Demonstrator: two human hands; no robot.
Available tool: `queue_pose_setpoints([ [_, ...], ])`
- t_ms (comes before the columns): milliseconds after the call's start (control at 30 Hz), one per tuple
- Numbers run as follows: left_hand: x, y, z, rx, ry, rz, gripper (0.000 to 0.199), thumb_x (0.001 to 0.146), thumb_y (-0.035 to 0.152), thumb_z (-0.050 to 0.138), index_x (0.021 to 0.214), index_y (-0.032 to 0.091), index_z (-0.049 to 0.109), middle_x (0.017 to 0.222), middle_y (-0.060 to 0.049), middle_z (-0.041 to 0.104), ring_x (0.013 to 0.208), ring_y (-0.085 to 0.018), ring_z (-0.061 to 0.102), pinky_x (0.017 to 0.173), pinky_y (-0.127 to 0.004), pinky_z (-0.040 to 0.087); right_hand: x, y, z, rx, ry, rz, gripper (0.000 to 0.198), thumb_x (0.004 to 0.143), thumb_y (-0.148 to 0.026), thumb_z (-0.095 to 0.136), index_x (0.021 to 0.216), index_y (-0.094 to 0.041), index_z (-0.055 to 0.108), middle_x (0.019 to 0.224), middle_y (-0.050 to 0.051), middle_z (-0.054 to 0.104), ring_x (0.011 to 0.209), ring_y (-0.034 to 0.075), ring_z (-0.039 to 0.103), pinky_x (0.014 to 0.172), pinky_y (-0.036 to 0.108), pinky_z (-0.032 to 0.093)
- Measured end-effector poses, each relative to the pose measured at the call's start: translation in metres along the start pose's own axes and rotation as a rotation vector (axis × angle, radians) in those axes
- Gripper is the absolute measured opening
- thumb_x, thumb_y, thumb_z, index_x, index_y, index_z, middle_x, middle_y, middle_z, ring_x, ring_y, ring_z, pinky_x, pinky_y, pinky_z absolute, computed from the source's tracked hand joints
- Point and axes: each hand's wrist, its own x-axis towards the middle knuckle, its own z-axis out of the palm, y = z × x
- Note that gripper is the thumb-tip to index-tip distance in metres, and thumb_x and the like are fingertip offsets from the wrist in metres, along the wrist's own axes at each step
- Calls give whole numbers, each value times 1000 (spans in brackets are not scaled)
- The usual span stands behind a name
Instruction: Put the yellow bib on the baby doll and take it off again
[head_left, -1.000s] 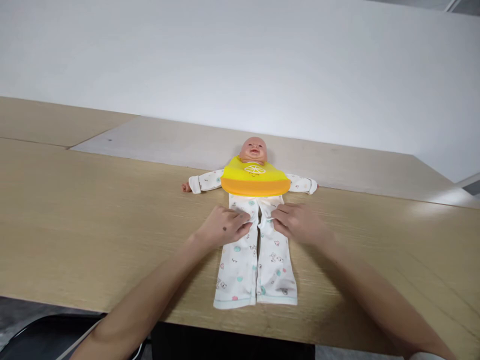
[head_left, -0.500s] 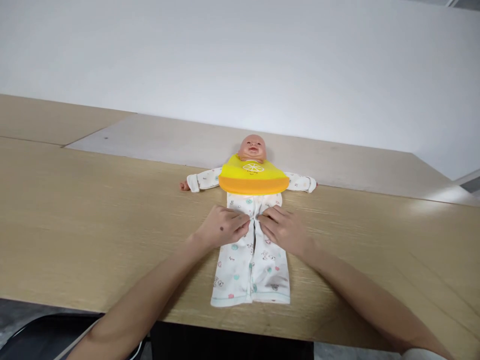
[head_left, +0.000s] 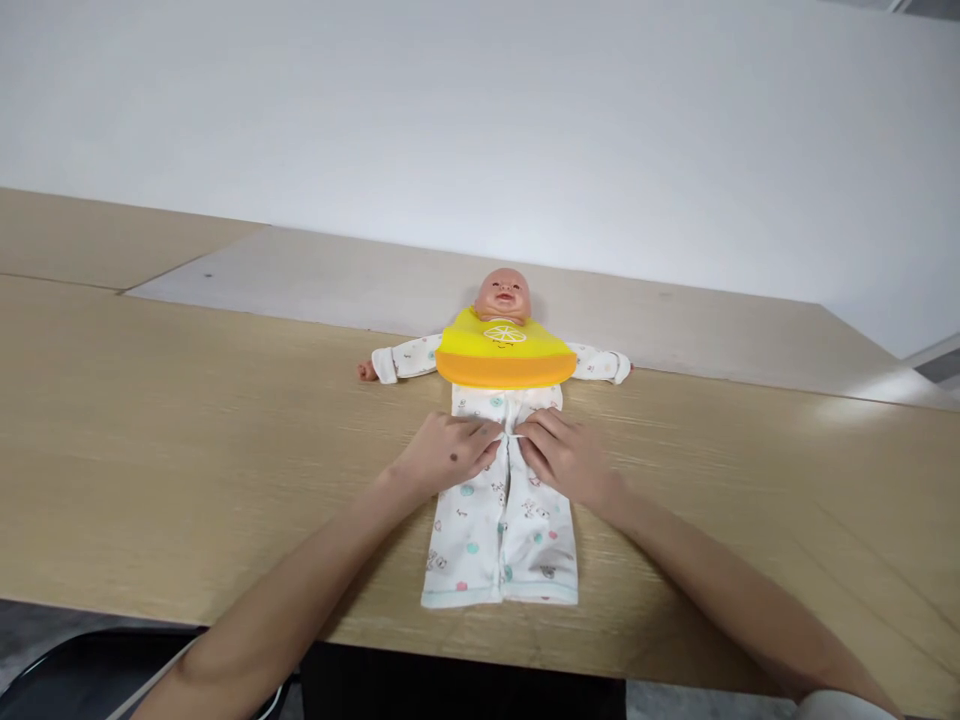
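A baby doll (head_left: 502, 297) lies on its back with its arms spread. It wears a white baby gown (head_left: 465, 540) printed with small animals and coloured dots. Over its chest is a yellow bib (head_left: 469, 340) with an orange pocket and a lemon-slice print. At the gown's middle, my left hand (head_left: 454, 450) and my right hand (head_left: 566, 455) face each other, fingertips pinched. A short stretch of thin white tie string (head_left: 512, 436) shows between them; its ends are hidden in my fingers. Below them the gown's front edges lie slightly apart.
The doll rests on a wooden table (head_left: 187, 430) with a pale grey strip (head_left: 360, 275) along its back, against a white wall (head_left: 450, 120). A black chair (head_left: 105, 675) stands at the lower left, by the table's front edge.
My left hand has shifted slightly right and up, nearer the right hand. The white string between the fingertips shows more clearly. The doll, gown and bib lie as before.
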Motion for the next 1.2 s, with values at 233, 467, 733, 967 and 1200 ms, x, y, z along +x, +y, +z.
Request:
queue_pose_setpoints([
  [233, -2, 2, 2, -23, -59, -3, 21, 94, 17, 48, 75, 16, 55, 58, 4, 60, 48, -9, 54, 48, -24, 31, 5, -2, 0, 469, 147, 291, 11, 94, -18, 51, 93, -15, 61, 85, 4, 61, 74, 9, 56, 66, 22, 46],
  [467, -4, 3, 3, 50, -66, 28, 15, 93, 11, 45, 83, 17, 54, 55, 6, 58, 44, -11, 54, 43, -27, 30, 5, -10, 3, 307, 61, 169, 17, 95, -17, 47, 99, -15, 64, 92, 8, 61, 87, 14, 56, 78, 30, 49],
  [733, -2, 4, 3, -1, -34, 42, 19, 91, 8, 45, 77, 17, 52, 55, 5, 57, 46, -10, 53, 45, -25, 35, 3, -8, 4, 271, 43, 146, 18, 95, -17, 47, 99, -14, 64, 91, 7, 61, 87, 14, 57, 79, 30, 50],
  [967, -1, 8, 0, -17, -10, 83, 16, 91, 5, 45, 94, 13, 59, 61, 3, 62, 51, -11, 58, 47, -24, 41, 6, -7, 3, 392, 156, 227, 16, 94, -17, 50, 103, -17, 64, 96, 6, 62, 90, 13, 60, 80, 28, 51],
  [1200, 0, 7, -1, -12, 0, 114, 17, 92, 7, 46, 94, 13, 61, 63, 2, 65, 52, -12, 60, 49, -25, 42, 10, -8, -1, 301, 35, 146, 22, 97, -18, 45, 106, -15, 65, 94, 8, 61, 89, 14, 57, 80, 29, 52],
])
